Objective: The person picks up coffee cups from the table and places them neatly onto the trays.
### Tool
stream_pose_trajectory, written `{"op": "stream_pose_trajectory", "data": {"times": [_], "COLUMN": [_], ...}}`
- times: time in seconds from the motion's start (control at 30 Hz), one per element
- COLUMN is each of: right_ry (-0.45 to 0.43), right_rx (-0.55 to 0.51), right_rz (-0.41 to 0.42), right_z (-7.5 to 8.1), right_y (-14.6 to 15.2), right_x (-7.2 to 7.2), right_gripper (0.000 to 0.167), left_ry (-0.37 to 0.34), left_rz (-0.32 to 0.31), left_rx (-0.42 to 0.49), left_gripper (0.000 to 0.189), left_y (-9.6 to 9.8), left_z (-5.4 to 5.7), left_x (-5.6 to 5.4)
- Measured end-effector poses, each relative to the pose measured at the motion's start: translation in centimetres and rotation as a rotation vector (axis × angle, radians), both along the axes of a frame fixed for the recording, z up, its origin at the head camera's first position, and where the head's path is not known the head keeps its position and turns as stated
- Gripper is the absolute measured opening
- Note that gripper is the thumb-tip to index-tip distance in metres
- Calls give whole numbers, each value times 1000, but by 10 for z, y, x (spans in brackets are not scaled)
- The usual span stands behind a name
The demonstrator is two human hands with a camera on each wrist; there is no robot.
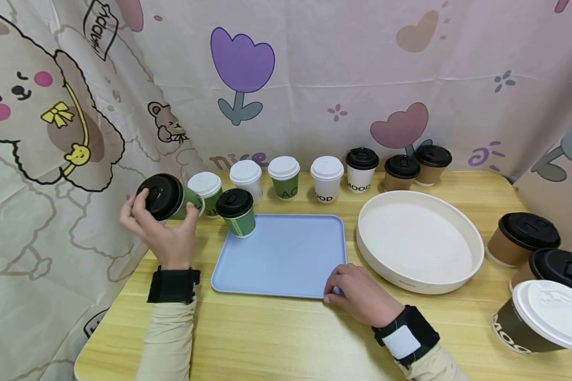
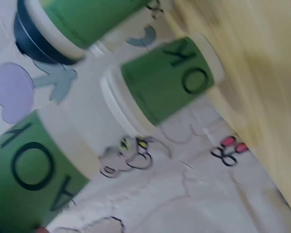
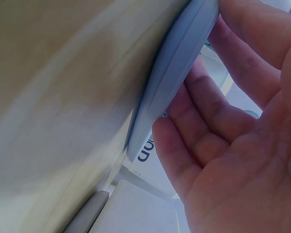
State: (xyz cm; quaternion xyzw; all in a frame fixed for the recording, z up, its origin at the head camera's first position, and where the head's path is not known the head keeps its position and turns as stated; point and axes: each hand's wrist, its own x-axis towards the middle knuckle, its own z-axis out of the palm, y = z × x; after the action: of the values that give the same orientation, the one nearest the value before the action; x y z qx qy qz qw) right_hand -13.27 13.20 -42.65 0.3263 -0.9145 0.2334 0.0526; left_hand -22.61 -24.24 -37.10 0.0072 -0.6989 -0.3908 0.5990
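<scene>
In the head view my left hand (image 1: 164, 235) grips a green paper cup (image 1: 161, 196) with a black lid, tilted sideways above the table's left side. That cup's lettered green side (image 2: 34, 165) fills the lower left of the left wrist view. Another green cup with a black lid (image 1: 238, 214) stands upright on the back left corner of the blue tray (image 1: 281, 259). My right hand (image 1: 362, 296) pinches the tray's front right corner, thumb at the front edge. In the right wrist view its curled fingers (image 3: 199, 111) lie against the tray's side.
White-lidded cups (image 1: 326, 180) and black-lidded cups (image 1: 362, 166) line the table's back. A round white tray (image 1: 419, 238) sits right of the blue one. At the right edge stand brown black-lidded cups (image 1: 524, 238) and a dark white-lidded cup (image 1: 543, 317). Printed cloth (image 1: 305, 106) hangs behind.
</scene>
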Motion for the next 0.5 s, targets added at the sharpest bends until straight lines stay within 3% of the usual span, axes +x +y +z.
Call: {"op": "stream_pose_trajectory", "data": {"times": [0.1, 0.2, 0.4, 0.5], "right_ry": [-10, -16, -15, -22], "right_rx": [0, -4, -7, -4], "right_rz": [2, 2, 5, 7], "right_z": [0, 1, 0, 0], "right_y": [0, 0, -1, -1], "right_x": [0, 0, 1, 0], "right_gripper": [8, 8, 8, 8], "left_ry": [73, 102, 119, 92], "left_rz": [-33, -78, -192, -252], "left_rx": [-27, -62, -134, -161], "left_gripper": [72, 75, 77, 77], "left_y": [13, 28, 54, 63], "left_z": [3, 3, 3, 2], "left_x": [-1, 0, 9, 12]}}
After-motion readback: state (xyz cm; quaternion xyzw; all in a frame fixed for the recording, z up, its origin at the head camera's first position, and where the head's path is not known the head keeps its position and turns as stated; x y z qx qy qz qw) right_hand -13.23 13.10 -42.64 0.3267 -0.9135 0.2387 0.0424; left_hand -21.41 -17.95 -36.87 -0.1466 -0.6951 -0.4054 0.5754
